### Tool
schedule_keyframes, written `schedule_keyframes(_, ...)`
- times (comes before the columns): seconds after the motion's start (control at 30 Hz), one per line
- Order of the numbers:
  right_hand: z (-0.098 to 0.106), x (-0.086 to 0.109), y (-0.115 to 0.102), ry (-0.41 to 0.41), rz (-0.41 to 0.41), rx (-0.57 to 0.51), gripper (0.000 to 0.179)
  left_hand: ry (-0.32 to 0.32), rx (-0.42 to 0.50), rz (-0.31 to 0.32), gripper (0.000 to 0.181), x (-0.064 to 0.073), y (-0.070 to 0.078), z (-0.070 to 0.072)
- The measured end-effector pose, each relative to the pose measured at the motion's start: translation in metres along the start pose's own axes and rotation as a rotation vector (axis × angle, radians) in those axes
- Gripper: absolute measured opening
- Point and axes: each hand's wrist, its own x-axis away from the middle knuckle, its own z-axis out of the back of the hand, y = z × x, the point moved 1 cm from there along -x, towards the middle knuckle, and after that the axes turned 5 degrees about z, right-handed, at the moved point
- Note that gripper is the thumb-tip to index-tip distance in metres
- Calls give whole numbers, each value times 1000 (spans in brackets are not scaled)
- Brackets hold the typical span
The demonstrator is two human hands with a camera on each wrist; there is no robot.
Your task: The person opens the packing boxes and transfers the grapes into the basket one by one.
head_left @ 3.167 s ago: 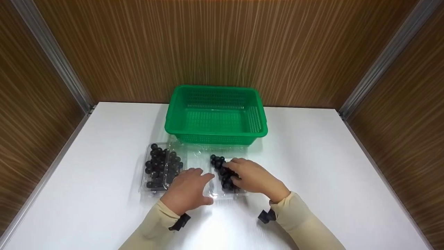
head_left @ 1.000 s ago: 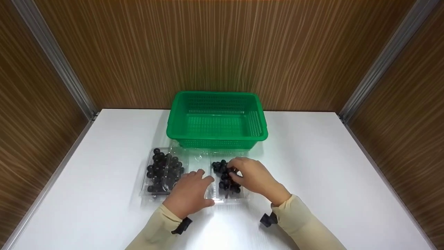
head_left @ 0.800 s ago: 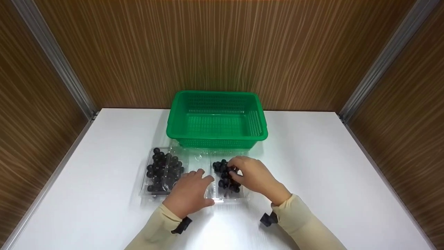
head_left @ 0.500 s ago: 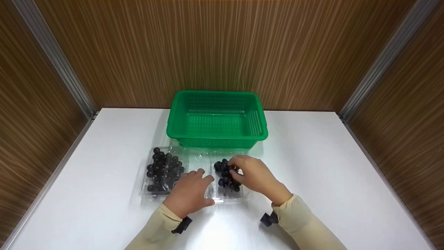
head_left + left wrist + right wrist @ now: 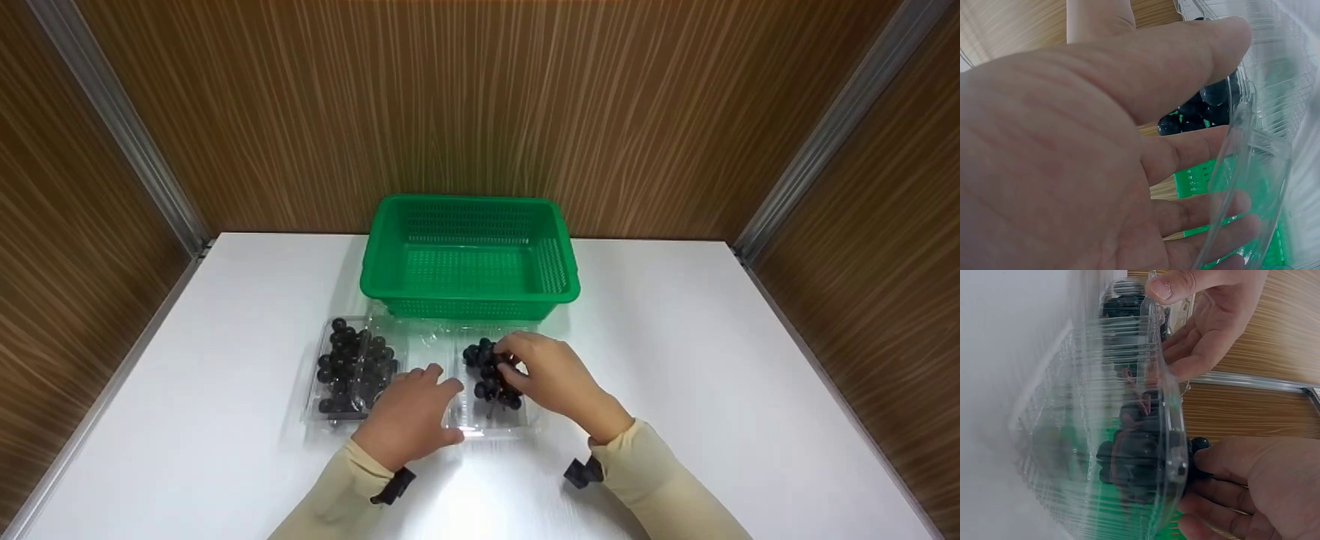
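Note:
In the head view, a small bunch of black grapes (image 5: 487, 386) is in the right-hand part of clear plastic packaging (image 5: 459, 427), its reddish stem toward the person. My right hand (image 5: 553, 377) pinches the bunch between thumb and fingers from its right side; the right wrist view shows those fingertips (image 5: 1202, 461) at the grapes, over the container's rim. My left hand (image 5: 409, 421) rests spread on the packaging's left side, fingers (image 5: 1196, 152) fairly straight against clear plastic. More black grapes (image 5: 341, 367) fill the left-hand container, partly under a clear lid.
A green perforated basket (image 5: 469, 298) with nothing in it stands just behind the packaging on the white table (image 5: 660, 337). Wood-grain panels (image 5: 480, 97) enclose the back and both sides.
My right hand's spread fingers have drawn together into a pinch on the bunch, and the grapes have shifted slightly up and right. My left hand stays nearly still. The head view has tilted a little.

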Motion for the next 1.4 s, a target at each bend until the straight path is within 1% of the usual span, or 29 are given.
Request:
schedule_keyframes(0.17,1,0,0,-4,-10,2,13,9,3,-8,63,1,1,0)
schedule_keyframes(0.57,1,1,0,16,-10,3,16,1,4,-10,63,2,2,1)
schedule_keyframes(0.77,2,1,0,48,12,22,15,36,-15,-33,60,3,1,1)
schedule_keyframes(0.97,3,1,0,43,12,12,13,62,-31,-48,59,4,2,1)
schedule_keyframes(1.23,5,-1,-1,58,37,-7,13,29,-25,-28,62,2,2,0)
schedule_keyframes(1.4,5,-1,0,53,31,-21,13,45,-27,-31,61,3,2,1)
